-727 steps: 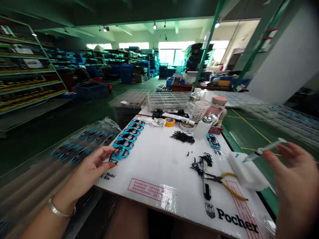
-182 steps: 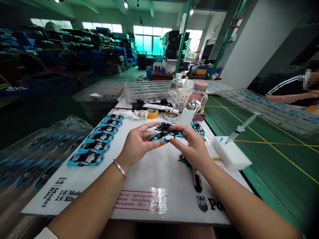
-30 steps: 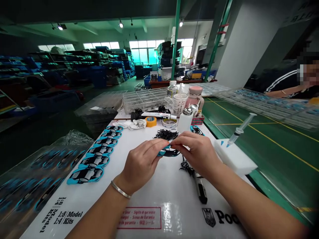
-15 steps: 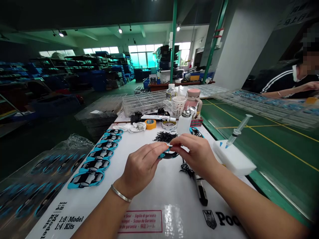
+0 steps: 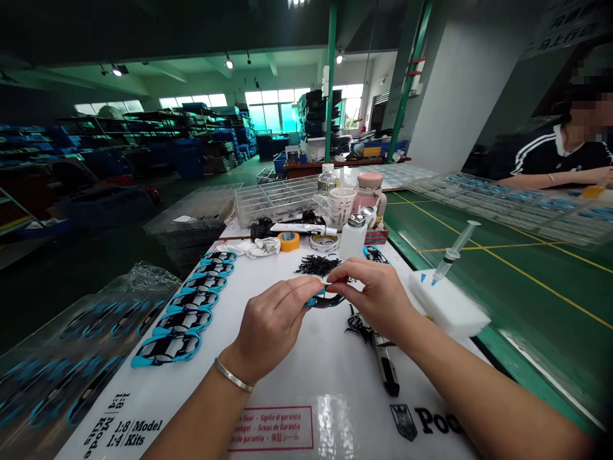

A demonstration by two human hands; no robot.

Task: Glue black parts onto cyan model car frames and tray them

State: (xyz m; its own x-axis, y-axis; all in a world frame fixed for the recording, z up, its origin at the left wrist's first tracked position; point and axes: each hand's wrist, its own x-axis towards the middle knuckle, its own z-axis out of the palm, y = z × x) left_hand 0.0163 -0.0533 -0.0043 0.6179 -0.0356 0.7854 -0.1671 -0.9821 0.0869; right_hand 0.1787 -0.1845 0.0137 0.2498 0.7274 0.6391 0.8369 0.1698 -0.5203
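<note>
Over the middle of the white work surface, my left hand (image 5: pixel 275 319) is closed on a small curved model part (image 5: pixel 323 299), blue and black, partly covered by my fingers. My right hand (image 5: pixel 376 294) pinches thumb and forefinger together at the part's upper edge; anything between those fingertips is hidden. Just behind the hands lies a heap of small black strips (image 5: pixel 317 264). A utility knife (image 5: pixel 387 367) rests near my right forearm, beside a tangle of black scraps (image 5: pixel 357 324).
A row of similar blue and black parts (image 5: pixel 167 348) runs along the left edge. A syringe (image 5: pixel 454 252) stands in a white foam block (image 5: pixel 445 306) at right. Behind are a white bottle (image 5: pixel 353 236), orange tape (image 5: pixel 288 241) and a clear tray (image 5: pixel 272 198). A co-worker (image 5: pixel 565 156) sits far right.
The view has shifted slightly. Both hands stay in nearly the same place at the part, with only a slight shift of the fingers. The co-worker's arm has moved a little.
</note>
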